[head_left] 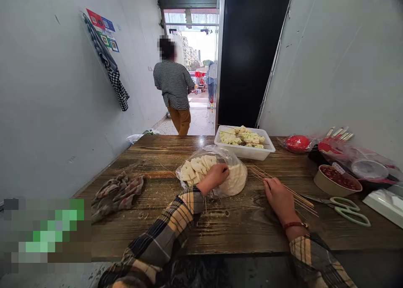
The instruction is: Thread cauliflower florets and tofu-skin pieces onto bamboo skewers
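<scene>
Curling half-closed over bamboo skewers [302, 199] apparently laid within reach, the right hand [278, 195], like the left hand [217, 175] over tofu sheets [236, 179], hid any grip.

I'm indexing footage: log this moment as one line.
left hand: at clear bag with pale slices | right hand: at thin sticks | nearby: white tub, scissors
</scene>
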Demonstrator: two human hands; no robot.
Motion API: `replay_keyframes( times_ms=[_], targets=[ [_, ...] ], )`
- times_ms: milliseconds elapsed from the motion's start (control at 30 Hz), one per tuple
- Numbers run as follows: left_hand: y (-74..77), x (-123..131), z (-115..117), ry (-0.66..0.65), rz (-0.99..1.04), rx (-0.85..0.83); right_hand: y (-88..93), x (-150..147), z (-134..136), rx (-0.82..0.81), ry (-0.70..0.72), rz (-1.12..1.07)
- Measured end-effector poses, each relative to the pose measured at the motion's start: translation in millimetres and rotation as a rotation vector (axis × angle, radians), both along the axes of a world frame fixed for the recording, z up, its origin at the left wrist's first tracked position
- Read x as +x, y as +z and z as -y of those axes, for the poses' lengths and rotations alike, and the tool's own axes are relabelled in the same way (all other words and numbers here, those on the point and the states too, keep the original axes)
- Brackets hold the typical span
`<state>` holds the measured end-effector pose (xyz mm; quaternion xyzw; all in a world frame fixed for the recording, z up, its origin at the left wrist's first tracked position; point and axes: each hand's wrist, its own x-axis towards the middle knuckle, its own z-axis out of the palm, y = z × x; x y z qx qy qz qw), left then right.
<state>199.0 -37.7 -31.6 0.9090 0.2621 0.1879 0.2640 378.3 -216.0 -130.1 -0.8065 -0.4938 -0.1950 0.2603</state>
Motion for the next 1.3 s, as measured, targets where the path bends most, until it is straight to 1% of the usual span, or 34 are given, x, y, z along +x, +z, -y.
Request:
replay_keyframes(
  times_ms=[100,167,267,300,333,400,467,533,600,700,833,900,967,1033,1133,1233,1300],
  targets=[
    [11.0,-8,-4,0.05,0.086,0.021,-0.1,0,0,-0.001,0.006,-0.001],
    [16.8,-15,-8,0.079,0.135,0.005,-0.3,1,0,-0.01,0.009,0.001],
    [20.1,-28,-13,0.108,0.198,-0.047,-1.5,2,0,-0.012,-0.004,0.003],
    [19.7,-32,-13,0.114,0.241,-0.11,-2.1,2,-1,-0.01,-0.007,0.004],
    [19.0,-37,-13,0.114,0.302,-0.216,-2.8,2,-1,-0.007,-0.007,0.006],
    [16.8,-46,-12,0.089,0.453,-0.526,-4.2,3,-2,0.004,-0.005,0.012],
    [14.7,-54,-10,0.037,0.58,-0.831,-5.2,3,-2,0.017,0.003,0.017],
    [13.2,-60,-10,-0.009,0.637,-0.987,-5.4,3,-2,0.027,0.008,0.022],
    [11.9,-65,-11,-0.03,0.68,-1.062,-4.9,2,-2,0.034,0.007,0.03],
    [10.3,-70,-12,-0.022,0.747,-1.104,-4.5,2,-1,0.046,-0.004,0.037],
    [10.7,-75,-11,0.035,0.813,-1.116,-5.1,3,1,0.059,-0.005,0.028],
    [12.5,-77,-9,0.047,0.848,-1.123,-2.8,1,1,0.081,0.016,0.014],
    [14.4,-79,-8,0.039,0.873,-1.128,3.8,-6,1,0.112,0.063,-0.017],
    [15.3,-80,-6,0.031,0.873,-1.132,15.2,-21,-1,0.157,0.134,-0.076],
    [14.3,-81,-3,0.034,0.847,-1.136,37.7,-56,-10,0.237,0.286,-0.223],
    [12.7,-80,-1,0.032,0.839,-1.13,57.7,-96,-25,0.277,0.44,-0.412],
    [11.9,-80,0,0.011,0.825,-1.132,65.9,-119,-37,0.303,0.482,-0.546]
  ],
)
